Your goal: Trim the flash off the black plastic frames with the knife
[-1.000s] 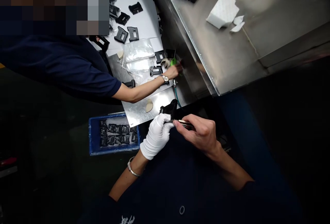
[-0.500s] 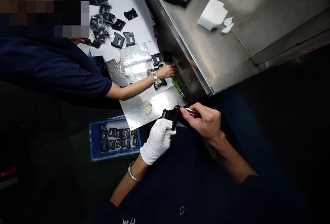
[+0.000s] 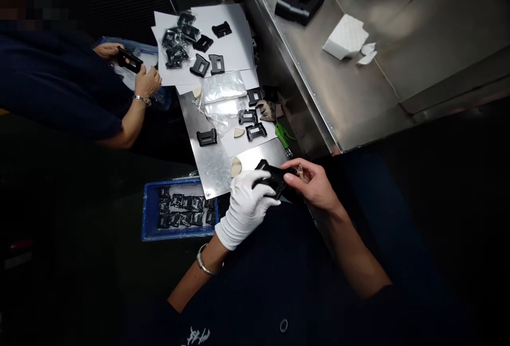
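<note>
My left hand (image 3: pixel 247 205), in a white glove, grips a black plastic housing (image 3: pixel 274 177) near the table's front corner. My right hand (image 3: pixel 313 184), bare, pinches the other end of this housing between thumb and fingers. A small tan item (image 3: pixel 300 170) shows at my right fingers; what it is I cannot make out. Just beyond my hands, a cream wedge-shaped pad (image 3: pixel 236 167) lies on the metal table (image 3: pixel 195 160). Several like black housings, among them one (image 3: pixel 256 132) on white paper, lie farther back.
A blue bin (image 3: pixel 145 213) of bagged black parts stands below left. Clear plastic bags (image 3: pixel 223 88) and a green air gun (image 3: pixel 283 136) lie on the table. At right, a metal bench (image 3: pixel 382 91) carries a large black part (image 3: pixel 302 0). A co-worker's hands (image 3: pixel 147 80) hold a black housing.
My right hand has shifted from working a thin stick-like tool at the housing to pinching its end. The housing has turned. The co-worker's arm has drawn back left from the table.
</note>
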Demonstrator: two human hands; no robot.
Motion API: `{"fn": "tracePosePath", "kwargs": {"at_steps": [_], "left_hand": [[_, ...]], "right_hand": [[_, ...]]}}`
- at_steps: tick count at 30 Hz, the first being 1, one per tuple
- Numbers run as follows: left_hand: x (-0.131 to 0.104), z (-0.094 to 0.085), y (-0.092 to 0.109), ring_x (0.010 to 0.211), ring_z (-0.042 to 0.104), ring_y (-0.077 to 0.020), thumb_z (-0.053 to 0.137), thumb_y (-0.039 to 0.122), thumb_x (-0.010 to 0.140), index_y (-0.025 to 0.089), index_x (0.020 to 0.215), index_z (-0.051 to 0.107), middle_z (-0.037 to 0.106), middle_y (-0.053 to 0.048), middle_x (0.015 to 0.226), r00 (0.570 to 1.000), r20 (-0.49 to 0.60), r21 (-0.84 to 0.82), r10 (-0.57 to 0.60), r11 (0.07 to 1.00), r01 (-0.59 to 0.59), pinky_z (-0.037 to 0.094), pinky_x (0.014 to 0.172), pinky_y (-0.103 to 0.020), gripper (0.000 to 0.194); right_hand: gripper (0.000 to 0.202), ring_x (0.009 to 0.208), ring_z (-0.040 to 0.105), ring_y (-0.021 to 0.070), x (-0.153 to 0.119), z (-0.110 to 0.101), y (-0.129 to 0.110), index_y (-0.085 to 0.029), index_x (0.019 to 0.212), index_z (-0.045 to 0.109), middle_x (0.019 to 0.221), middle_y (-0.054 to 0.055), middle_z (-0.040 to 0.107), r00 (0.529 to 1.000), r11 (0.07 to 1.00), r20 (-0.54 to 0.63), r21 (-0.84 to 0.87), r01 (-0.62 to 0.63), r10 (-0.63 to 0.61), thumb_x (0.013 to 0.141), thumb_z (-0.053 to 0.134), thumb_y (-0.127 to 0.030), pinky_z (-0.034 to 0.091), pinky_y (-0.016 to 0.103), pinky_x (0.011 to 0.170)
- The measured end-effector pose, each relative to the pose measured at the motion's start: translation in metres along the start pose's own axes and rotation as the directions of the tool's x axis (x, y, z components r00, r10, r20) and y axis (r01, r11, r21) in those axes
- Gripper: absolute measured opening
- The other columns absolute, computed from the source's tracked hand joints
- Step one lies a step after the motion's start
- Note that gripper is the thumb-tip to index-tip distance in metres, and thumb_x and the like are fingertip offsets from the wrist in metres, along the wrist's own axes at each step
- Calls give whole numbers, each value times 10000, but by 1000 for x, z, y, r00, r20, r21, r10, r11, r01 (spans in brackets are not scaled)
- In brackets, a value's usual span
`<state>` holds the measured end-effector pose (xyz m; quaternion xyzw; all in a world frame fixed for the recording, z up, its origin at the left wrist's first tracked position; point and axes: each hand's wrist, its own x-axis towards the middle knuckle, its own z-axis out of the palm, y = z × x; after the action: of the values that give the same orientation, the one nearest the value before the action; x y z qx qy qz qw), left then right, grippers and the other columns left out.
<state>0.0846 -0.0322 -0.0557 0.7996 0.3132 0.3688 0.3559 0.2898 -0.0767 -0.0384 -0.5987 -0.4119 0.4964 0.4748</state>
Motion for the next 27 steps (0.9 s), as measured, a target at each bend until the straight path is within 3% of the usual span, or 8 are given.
{"fn": "tracePosePath", "kwargs": {"at_steps": [3,5,7,8,12,15,20,27], "left_hand": [[0,2,-4,1422,464,-350,819,620,752,230,1343,526,492,-176,1490,914,-233,-281,-331,923,263,398,1189,-551,766],[1,2,-4,1422,491,-340,715,733,785,225,1472,396,479,-192,1519,852,-83,-636,-516,686,353,416,1190,-533,912],[5,0,-1,1323,589,-324,608,727,872,209,1449,429,574,-176,1425,833,106,-814,-542,435,386,478,1135,-512,796],[8,-1,1,1254,632,-311,602,683,895,197,1395,485,625,-159,1342,833,134,-837,-536,389,385,507,1100,-493,707],[18,-10,6,1051,681,-250,768,357,790,200,1272,548,663,-86,1108,841,4,-644,-541,642,416,562,1004,-431,552],[19,-11,7,1154,656,-278,760,204,711,218,1346,496,632,-120,1245,847,-62,-396,-528,792,465,534,1078,-473,688],[16,-8,7,1216,649,-280,782,241,710,220,1407,424,608,-134,1338,847,-1,-404,-531,775,486,530,1099,-451,784],[12,-8,4,1311,586,-347,837,368,707,195,1451,377,540,-205,1451,870,65,-447,-490,765,464,542,1076,-504,892]], "right_hand": [[382,413,296,55,-3,9,12,-204,1074,688,547,-88,420,998,972,-15,228,-54,59,846,773,-499,236,209,396],[421,379,235,48,-6,19,21,-228,1111,645,519,-120,343,995,929,44,357,-95,84,847,759,-536,215,203,372],[433,369,233,52,-7,29,29,-247,1144,614,514,-132,313,989,911,120,393,-125,84,859,743,-546,244,203,368],[433,379,272,58,-8,33,32,-251,1171,608,532,-122,358,986,923,150,365,-125,75,868,741,-530,273,207,377],[309,605,554,112,-6,32,28,-235,1195,651,843,17,660,996,997,63,-19,70,-69,950,673,-421,433,244,526],[152,723,619,137,-7,27,7,-205,999,697,864,39,693,949,884,0,-363,293,-314,1000,604,-324,478,267,663],[178,599,597,112,-19,37,-27,-181,801,671,711,12,685,868,654,64,-631,417,-492,958,671,-264,426,255,605],[325,513,546,97,-26,47,-30,-193,698,655,593,2,643,883,611,97,-687,393,-459,973,654,-365,370,258,538]]}}
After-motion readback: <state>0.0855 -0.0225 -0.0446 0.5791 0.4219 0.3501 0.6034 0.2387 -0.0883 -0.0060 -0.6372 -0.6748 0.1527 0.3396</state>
